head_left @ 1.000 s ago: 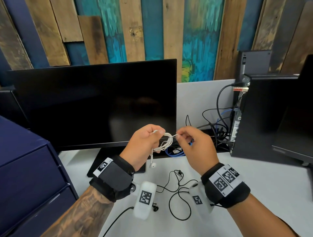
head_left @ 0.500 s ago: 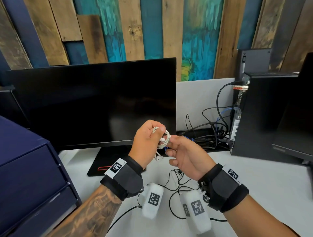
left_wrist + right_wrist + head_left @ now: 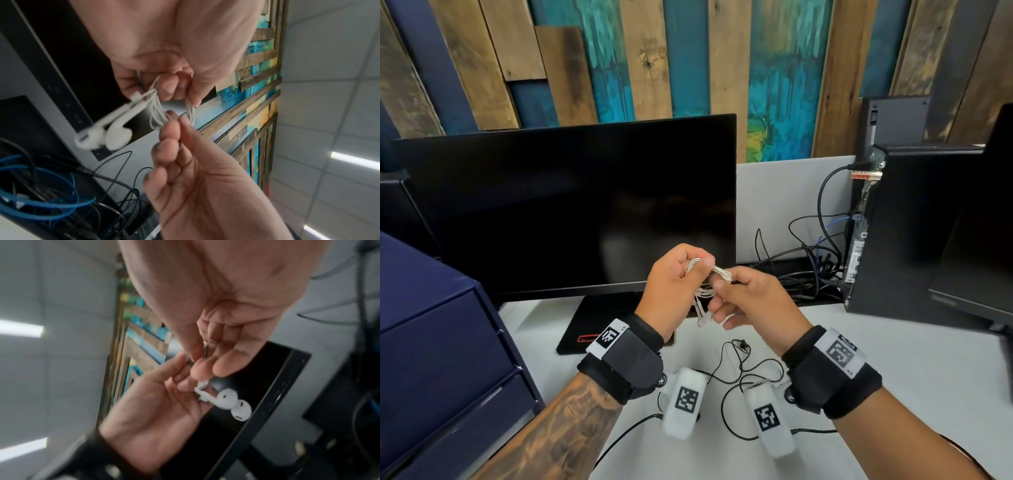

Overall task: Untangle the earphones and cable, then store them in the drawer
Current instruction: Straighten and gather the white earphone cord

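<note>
**white earphones held mid-air, coil at risk of slipping**

the white earphones are seen bundled into a loose coil in the air above the desk, in front of the monitor, with both earbuds dangling free below the loops. the coil is pinched between thumb and curled fingers of the left hand, while one end of the loops is nipped between thumb and fingertips of the right hand; neither hand is spread wide, and nothing else is held. a thin black cable is left lying in slack curves on the desk below the wrists, apart from the white set. the navy drawer unit is seen at the left edge with its drawers closed.

several hazards may be judged from here. if the strand is drawn by the right hand while the left pinch is kept tight, a loop could be cinched into a knot rather than freed. should the left pinch be eased too far, the whole coil could be dropped onto the black cable and the two snarled together. the swinging earbuds could be caught in a loop, or strained at their stems. the heap of computer cables just beyond the hands could also be snagged by a wide pull. no drawer can be reached while both hands are occupied.
</note>
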`<state>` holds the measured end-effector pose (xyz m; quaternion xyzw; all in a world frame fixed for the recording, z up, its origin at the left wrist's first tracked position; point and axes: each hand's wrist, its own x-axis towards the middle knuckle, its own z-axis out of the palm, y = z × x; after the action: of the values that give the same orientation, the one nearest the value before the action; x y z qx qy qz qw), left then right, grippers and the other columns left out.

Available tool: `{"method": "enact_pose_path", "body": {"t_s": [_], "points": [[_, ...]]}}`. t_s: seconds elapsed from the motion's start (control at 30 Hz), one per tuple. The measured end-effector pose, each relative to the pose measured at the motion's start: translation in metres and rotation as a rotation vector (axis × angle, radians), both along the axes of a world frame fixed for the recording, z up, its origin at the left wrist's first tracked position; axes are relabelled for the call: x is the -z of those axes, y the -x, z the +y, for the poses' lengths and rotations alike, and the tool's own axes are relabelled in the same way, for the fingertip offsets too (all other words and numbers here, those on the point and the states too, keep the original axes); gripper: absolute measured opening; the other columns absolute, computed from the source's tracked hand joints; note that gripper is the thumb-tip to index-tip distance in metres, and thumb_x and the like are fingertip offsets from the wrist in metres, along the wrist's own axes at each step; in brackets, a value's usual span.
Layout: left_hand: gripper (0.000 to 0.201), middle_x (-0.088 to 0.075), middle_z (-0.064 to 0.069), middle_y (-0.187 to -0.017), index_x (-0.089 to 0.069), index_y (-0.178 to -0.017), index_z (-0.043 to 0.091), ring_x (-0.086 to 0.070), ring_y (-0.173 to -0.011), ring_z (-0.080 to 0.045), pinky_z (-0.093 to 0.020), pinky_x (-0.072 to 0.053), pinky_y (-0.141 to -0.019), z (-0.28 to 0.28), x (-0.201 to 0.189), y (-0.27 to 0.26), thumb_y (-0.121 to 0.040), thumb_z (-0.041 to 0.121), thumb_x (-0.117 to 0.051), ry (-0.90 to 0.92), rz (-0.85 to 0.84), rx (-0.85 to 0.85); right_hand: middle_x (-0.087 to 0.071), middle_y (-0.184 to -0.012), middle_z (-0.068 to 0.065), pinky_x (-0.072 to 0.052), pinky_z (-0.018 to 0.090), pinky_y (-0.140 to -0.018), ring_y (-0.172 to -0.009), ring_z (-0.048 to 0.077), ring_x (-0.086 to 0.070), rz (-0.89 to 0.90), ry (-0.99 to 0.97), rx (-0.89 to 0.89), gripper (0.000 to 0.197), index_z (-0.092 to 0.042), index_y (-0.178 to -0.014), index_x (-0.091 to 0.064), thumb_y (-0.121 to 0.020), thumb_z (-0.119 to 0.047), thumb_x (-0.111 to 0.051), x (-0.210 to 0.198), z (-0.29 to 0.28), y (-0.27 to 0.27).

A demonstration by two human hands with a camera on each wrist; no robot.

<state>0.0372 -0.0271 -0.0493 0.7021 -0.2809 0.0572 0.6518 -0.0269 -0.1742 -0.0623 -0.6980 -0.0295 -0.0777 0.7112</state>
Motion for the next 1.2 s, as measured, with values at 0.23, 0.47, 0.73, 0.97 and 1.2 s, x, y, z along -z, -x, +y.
{"method": "enact_pose_path", "body": {"t_s": [0.23, 0.47, 0.73, 0.97, 1.2], "points": [[0.011, -0.065, 0.0, -0.07, -0.063, -0.101, 0.017, -0.056, -0.053, -0.009, -0.026, -0.05, -0.056, 0.001, -0.001, 0.0, -0.094, 0.023, -0.069, -0.311, -0.002, 0.061, -0.057, -0.061, -0.004, -0.046, 0.033, -0.057, -0.055, 0.008, -0.046, -0.252, 0.507, 0.268, 0.005, -0.021, -0.092, -0.066, -0.096, -0.02, -0.063, 0.014, -0.007, -0.007], [0.028, -0.06, 0.006, -0.066, -0.07, -0.079, 0.016, -0.054, -0.059, -0.008, -0.023, -0.044, -0.063, 0.007, 0.003, -0.015, -0.099, 0.032, -0.06, -0.427, -0.108, -0.125, -0.068, -0.068, -0.002, -0.058, 0.042, -0.073, -0.066, 0.012, -0.064, -0.27, 0.583, 0.305, 0.007, -0.029, -0.1, -0.06, -0.096, -0.027, -0.066, 0.014, -0.01, -0.008], [0.03, -0.038, 0.005, -0.054, -0.064, -0.088, 0.005, -0.039, -0.054, -0.014, -0.044, -0.053, -0.07, 0.0, 0.009, -0.002, -0.105, 0.027, -0.053, 0.047, 0.245, 0.035, -0.068, -0.085, -0.002, -0.059, 0.039, -0.076, -0.081, 0.02, -0.065, -0.204, 0.336, 0.231, 0.01, -0.019, -0.089, -0.061, -0.097, -0.022, -0.066, 0.01, -0.006, -0.006], [0.027, -0.04, 0.004, -0.057, -0.062, -0.09, 0.008, -0.043, -0.057, -0.013, -0.039, -0.055, -0.077, 0.001, 0.008, 0.004, -0.105, 0.027, -0.051, 0.152, 0.306, 0.105, -0.072, -0.085, 0.008, -0.061, 0.033, -0.078, -0.084, 0.017, -0.071, -0.12, 0.018, 0.098, 0.012, -0.011, -0.098, -0.053, -0.099, -0.016, -0.065, 0.007, 0.005, -0.008], [0.026, -0.058, 0.0, -0.068, -0.064, -0.092, 0.01, -0.062, -0.072, -0.017, -0.042, -0.053, -0.087, 0.032, 0.03, -0.003, -0.105, 0.028, -0.051, 0.129, 0.483, 0.152, -0.069, -0.083, 0.011, -0.056, 0.029, -0.077, -0.081, 0.021, -0.068, 0.004, -0.313, -0.123, 0.01, -0.013, -0.096, -0.051, -0.101, -0.005, -0.054, 0.019, 0.011, -0.018]]}}
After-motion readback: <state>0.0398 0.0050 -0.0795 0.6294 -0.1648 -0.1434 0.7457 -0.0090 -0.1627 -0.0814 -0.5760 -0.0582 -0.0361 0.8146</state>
